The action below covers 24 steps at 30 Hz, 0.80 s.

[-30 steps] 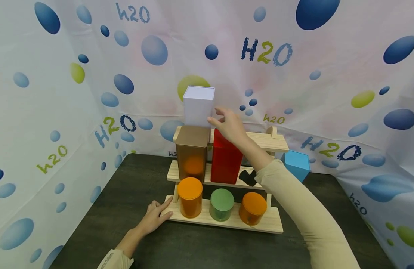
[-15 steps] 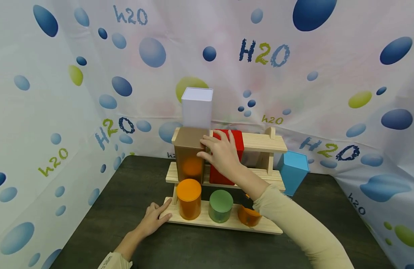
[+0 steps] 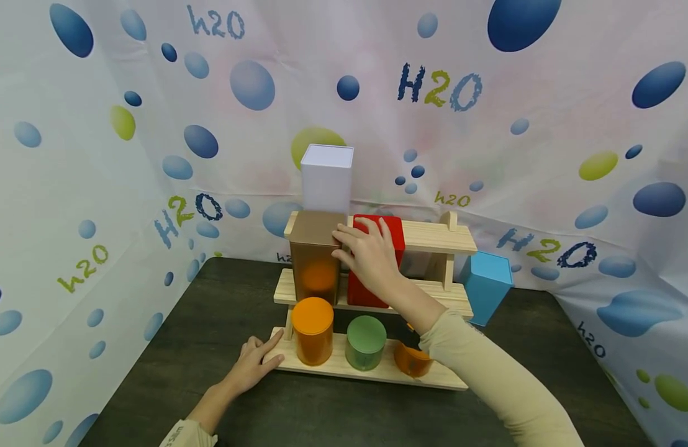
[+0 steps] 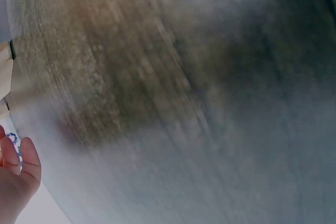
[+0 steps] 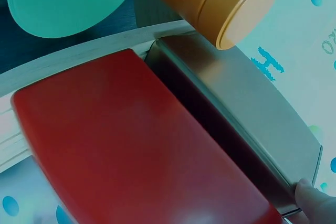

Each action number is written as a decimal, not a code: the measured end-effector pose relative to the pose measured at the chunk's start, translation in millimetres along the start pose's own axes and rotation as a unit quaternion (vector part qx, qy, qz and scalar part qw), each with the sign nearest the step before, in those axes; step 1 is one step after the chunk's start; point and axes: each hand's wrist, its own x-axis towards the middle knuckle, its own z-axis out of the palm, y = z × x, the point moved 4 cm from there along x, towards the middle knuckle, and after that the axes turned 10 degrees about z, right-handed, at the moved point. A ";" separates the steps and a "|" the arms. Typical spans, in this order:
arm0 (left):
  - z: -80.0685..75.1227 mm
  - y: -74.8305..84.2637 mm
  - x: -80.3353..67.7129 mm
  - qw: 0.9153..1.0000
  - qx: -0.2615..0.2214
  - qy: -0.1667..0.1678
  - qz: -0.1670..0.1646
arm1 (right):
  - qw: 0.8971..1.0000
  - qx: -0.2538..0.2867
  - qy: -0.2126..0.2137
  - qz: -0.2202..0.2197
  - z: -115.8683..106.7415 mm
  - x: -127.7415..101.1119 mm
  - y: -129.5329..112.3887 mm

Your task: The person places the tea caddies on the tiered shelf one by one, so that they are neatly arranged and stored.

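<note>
A three-tier wooden rack [image 3: 439,236] stands on the dark table. My right hand [image 3: 366,257] grips a red tin [image 3: 397,233] on the middle shelf, with fingers over its top front and the thumb by the brown tin [image 3: 313,254] beside it. The right wrist view shows the red tin [image 5: 136,140] close up against the brown tin [image 5: 241,114], with one fingertip [image 5: 312,198] at the brown tin's edge. My left hand [image 3: 260,360] rests with straight fingers on the left end of the bottom shelf. In the left wrist view only a blurred table and part of the left hand [image 4: 16,177] show.
A white tin [image 3: 326,180] stands on the top shelf above the brown one. The bottom shelf holds an orange canister [image 3: 312,329], a green canister [image 3: 366,341] and a second orange canister [image 3: 409,360], partly hidden by my arm. A blue tin [image 3: 485,285] stands right of the rack.
My right hand came down from beside the white tin onto the front of the red tin and has stayed there for the last half second. The left hand has not moved.
</note>
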 end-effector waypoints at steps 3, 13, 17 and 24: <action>-0.9 0.6 0.8 1.000 -0.002 0.001 0.001 | 1.000 0.019 0.001 0.012 -3.1 0.5 2.6; -1.7 -3.9 -3.4 1.000 -0.002 -0.003 0.006 | 0.975 0.190 0.086 0.073 -38.0 -12.5 40.8; 0.3 -3.1 -1.1 1.000 -0.001 -0.002 0.010 | 0.946 0.262 0.128 0.139 -54.2 -28.5 83.3; 0.1 -1.4 -0.4 1.000 0.007 0.001 0.013 | 0.898 0.286 0.186 0.276 -61.0 -70.0 171.1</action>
